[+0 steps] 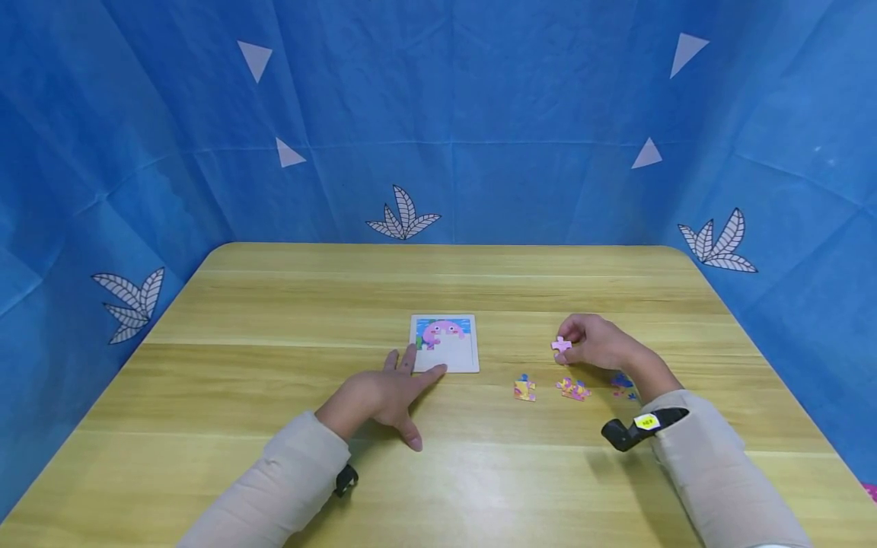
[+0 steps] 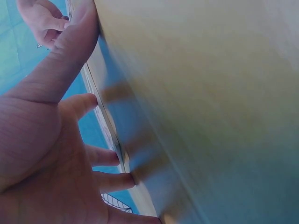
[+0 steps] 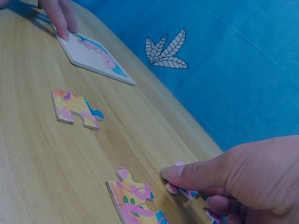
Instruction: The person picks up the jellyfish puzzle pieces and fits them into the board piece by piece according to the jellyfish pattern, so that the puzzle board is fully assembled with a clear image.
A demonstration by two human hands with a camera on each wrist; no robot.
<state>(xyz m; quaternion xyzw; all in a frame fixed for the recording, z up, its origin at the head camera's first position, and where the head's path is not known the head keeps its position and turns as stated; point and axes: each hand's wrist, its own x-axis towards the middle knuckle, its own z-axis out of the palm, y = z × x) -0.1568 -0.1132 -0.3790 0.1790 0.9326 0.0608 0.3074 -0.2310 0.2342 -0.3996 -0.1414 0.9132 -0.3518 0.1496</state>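
Pink piece [image 1: 559, 345]: pinching it in right hand [image 1: 597, 344] at board's [image 1: 460, 355] three o'clock; touching board's six o'clock edge with left hand [image 1: 385, 393] spread.

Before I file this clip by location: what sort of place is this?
Probably a makeshift recording booth: blue patterned sheeting hangs behind and beside a wood-grain table, and a black wrist-worn device is in view.

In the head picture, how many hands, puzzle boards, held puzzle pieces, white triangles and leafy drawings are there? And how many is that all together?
Hands: 2, the left hand and the right hand
Puzzle board: 1
Pink piece held by the right hand: 1
White triangles: 4
Leafy drawings: 3
Total: 11
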